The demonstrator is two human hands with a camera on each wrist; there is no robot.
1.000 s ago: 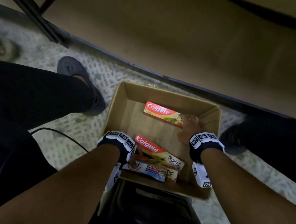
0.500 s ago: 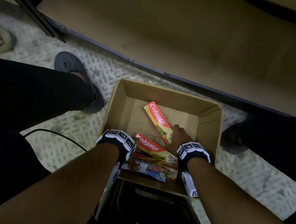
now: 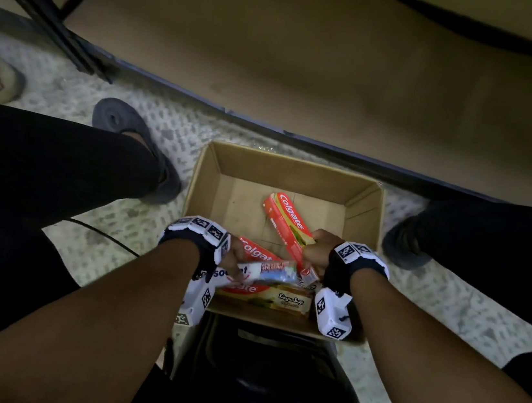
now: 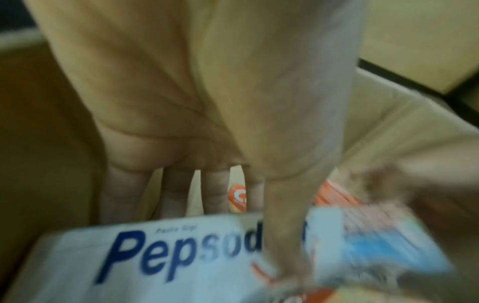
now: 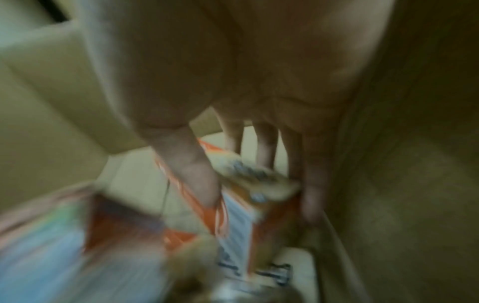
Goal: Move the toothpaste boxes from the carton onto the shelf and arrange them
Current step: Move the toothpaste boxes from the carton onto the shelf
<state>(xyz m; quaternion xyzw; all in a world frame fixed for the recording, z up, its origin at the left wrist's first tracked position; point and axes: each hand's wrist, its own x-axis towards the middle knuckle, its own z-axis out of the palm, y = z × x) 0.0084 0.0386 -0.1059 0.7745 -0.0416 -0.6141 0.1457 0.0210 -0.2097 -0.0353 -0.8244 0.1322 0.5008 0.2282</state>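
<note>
**Both hands on boxes inside carton**

At 6 o'clock in carton (image 3: 208,177): left hand (image 3: 233,258) gripping white Pepsodent box (image 3: 269,271), thumb across its face. At 3 o'clock: right hand (image 3: 317,250) pinching tilted red Colgate box (image 3: 287,222). Two more Colgate boxes (image 3: 273,298) beneath.

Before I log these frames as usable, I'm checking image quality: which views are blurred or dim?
Head view: dim, yet the Colgate box reads sharply. Left wrist view: blurred, Pepsodent box still legible. Right wrist view: heavily smeared, print unreadable.

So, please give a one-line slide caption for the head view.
Both hands in the carton: left hand holds a Pepsodent box, right hand a Colgate box.
</note>
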